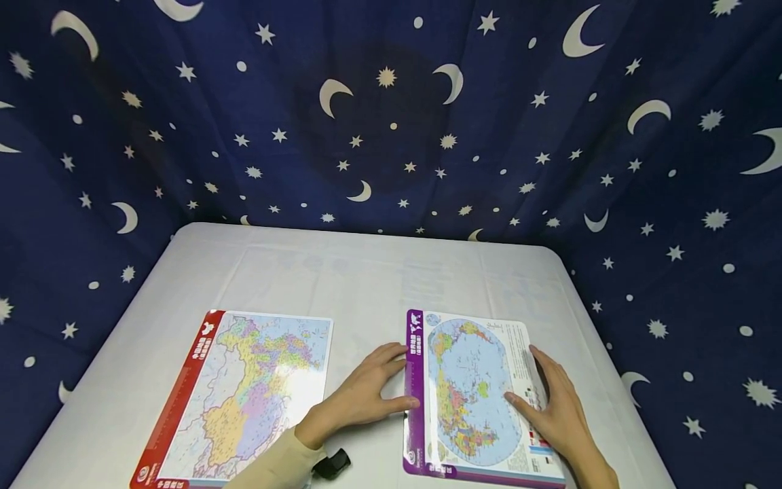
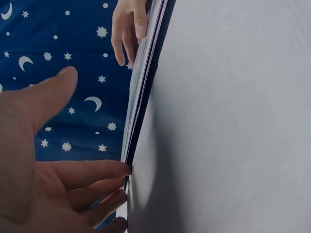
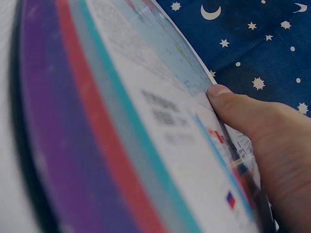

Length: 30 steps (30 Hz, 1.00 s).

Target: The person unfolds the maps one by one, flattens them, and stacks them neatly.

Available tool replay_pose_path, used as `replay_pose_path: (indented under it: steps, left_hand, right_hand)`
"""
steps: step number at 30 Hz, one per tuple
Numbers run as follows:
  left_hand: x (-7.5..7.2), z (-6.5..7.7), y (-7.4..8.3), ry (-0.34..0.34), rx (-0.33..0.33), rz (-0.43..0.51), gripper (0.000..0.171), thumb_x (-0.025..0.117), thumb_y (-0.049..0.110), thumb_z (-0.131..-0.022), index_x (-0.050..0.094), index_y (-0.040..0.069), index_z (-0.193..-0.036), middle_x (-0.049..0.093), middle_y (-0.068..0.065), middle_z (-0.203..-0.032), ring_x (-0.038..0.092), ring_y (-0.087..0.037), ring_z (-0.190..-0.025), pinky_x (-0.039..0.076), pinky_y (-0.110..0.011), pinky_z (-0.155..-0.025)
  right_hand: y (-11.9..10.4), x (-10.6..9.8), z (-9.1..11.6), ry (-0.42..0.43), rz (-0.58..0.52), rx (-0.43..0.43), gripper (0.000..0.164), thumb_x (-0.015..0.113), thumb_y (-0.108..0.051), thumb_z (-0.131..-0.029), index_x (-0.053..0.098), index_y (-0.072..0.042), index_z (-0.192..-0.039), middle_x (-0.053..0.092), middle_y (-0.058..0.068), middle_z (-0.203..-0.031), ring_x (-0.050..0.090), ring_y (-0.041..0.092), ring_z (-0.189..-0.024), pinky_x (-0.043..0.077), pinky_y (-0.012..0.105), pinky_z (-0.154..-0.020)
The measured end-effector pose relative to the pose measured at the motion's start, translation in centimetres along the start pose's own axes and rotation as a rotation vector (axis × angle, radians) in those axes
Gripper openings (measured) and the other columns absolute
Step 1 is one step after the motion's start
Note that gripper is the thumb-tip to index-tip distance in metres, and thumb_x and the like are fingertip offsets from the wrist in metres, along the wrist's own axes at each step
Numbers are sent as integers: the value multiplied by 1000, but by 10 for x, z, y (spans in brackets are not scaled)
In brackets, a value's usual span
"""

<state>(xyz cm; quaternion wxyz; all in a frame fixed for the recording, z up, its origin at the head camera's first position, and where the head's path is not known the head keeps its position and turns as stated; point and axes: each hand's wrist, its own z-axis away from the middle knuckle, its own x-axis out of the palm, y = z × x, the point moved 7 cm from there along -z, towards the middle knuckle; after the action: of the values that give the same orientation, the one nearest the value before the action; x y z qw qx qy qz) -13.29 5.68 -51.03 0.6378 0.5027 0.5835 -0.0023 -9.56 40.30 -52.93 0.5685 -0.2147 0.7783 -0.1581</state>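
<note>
A stack of map boards lies on the white table, topped by a purple-bordered world map (image 1: pixel 473 356). My left hand (image 1: pixel 366 387) is at the stack's left side, its thumb over the purple border. In the left wrist view, straight fingertips (image 2: pixel 124 169) meet the stack's edge and the thumb is raised away from it. At the right side is my right hand (image 1: pixel 562 411), thumb over the map and fingers extended along the outer edge. Layered purple, blue, red, grey and teal edges (image 3: pixel 92 121) show in the right wrist view, with the right thumb (image 3: pixel 233 104) against the top map.
A red-bordered map board (image 1: pixel 244 401) lies flat to the left, partly covered by my left sleeve (image 1: pixel 275 462). A small black device (image 1: pixel 332 465) sits by the left wrist. A dark blue curtain (image 1: pixel 391 136) with moons and stars surrounds the white table (image 1: pixel 342 278).
</note>
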Motion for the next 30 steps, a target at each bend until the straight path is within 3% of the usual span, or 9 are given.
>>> replay_pose_path:
  steps: [4,10,15,17,21,25,30]
  left_hand:
    - [-2,0,-1,49,10,79,71,70,54,-86,58,6,-137,42,-8,-153,37,-27,-143,34,-46,-116]
    - [-5,2,-6,95,-43,282,59,76,43,-85,63,7,-130,48,-5,-148,46,-25,-137,39,-45,-112]
    - [0,1,-12,101,-79,466,52,77,32,-87,60,4,-127,63,-7,-124,65,-19,-106,54,-33,-94]
    - [4,1,-15,90,-102,544,50,77,29,-87,59,5,-127,66,-8,-114,67,-16,-93,56,-29,-86]
    - [11,1,-19,74,-138,660,45,74,25,-90,56,7,-127,68,-9,-107,68,-15,-86,58,-27,-76]
    - [14,1,-18,59,-165,717,44,72,18,-92,52,7,-129,70,-8,-103,69,-23,-81,58,-26,-67]
    - [17,3,-19,55,-174,753,45,72,15,-92,51,10,-131,72,-5,-95,70,-25,-73,58,-28,-63]
  right_hand:
    - [1,0,1,-3,3,27,107,91,-40,-67,32,-23,-155,38,7,-156,37,32,-138,15,13,-111]
    - [0,-3,2,7,-15,43,104,93,-38,-66,37,-25,-153,39,4,-156,38,28,-135,15,8,-104]
    - [-2,-5,1,31,-15,38,105,94,-37,-63,39,-24,-152,48,6,-146,42,19,-118,23,14,-94]
    - [-2,-5,1,39,-16,44,107,95,-38,-62,39,-25,-152,51,5,-139,41,14,-111,26,18,-89]
    - [-2,-6,1,44,-31,58,104,94,-35,-64,39,-26,-152,51,3,-131,41,8,-96,32,20,-78]
    - [-1,-7,1,45,-61,81,98,93,-30,-67,41,-26,-150,50,2,-129,40,9,-85,32,19,-68]
    - [5,-8,2,61,-92,109,102,93,-26,-68,37,-26,-152,52,3,-131,44,9,-81,32,20,-65]
